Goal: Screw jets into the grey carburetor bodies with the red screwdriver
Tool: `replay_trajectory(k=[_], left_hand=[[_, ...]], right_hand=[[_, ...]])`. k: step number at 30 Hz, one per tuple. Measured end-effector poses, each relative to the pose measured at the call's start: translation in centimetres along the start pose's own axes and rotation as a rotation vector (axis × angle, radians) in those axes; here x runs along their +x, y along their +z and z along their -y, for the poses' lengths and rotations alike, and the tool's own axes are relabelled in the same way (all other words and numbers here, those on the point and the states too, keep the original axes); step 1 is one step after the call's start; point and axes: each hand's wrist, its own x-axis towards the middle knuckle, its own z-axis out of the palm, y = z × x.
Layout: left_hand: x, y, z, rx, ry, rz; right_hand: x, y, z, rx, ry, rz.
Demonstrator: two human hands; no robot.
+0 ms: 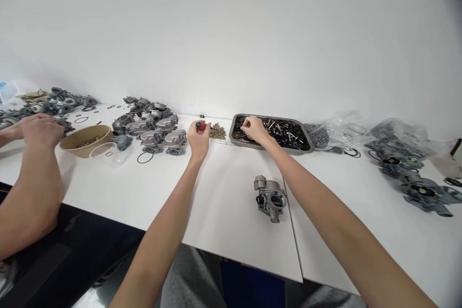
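My left hand is closed around a screwdriver with a red and black handle, beside a small heap of brass parts. My right hand reaches over the left end of a metal tray filled with small black and brass-coloured parts. Its fingertips are pinched together; whatever is between them is too small to make out. A single grey carburetor lies on the white table between my forearms, its round bore facing me.
Grey carburetor bodies are piled to the left, near a tan bowl of brass bits and a clear cup. Plastic bags and more carburetors lie right. A co-worker's hands work at far left.
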Motion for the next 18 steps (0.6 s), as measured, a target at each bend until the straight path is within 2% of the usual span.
replay_trajectory(k=[4,7,10,12,14,18], left_hand=[[0.0,0.0,-0.3,-0.010,0.008,-0.013],[0.1,0.0,0.0,-0.008,0.043,-0.015],[0.2,0.0,0.5,0.000,0.070,-0.027],[0.2,0.0,0.8,0.001,0.067,-0.017],[0.1,0.0,0.9,0.003,0.071,-0.006],[-0.2,0.1,0.7,0.019,0.099,-0.007]], right_hand=[[-4.9,-4.6,-0.5,0.107,-0.021,-0.081],[-10.4,-6.8,-2.0,0.241,0.000,-0.043],[-15.3,-6.9,-4.0,0.434,0.125,0.009],[-17.4,-6.3,-5.2,0.517,0.214,0.002],[-18.4,-5.6,-5.9,0.583,0.271,-0.027],[-18.3,-5.2,-6.2,0.656,0.303,-0.066]])
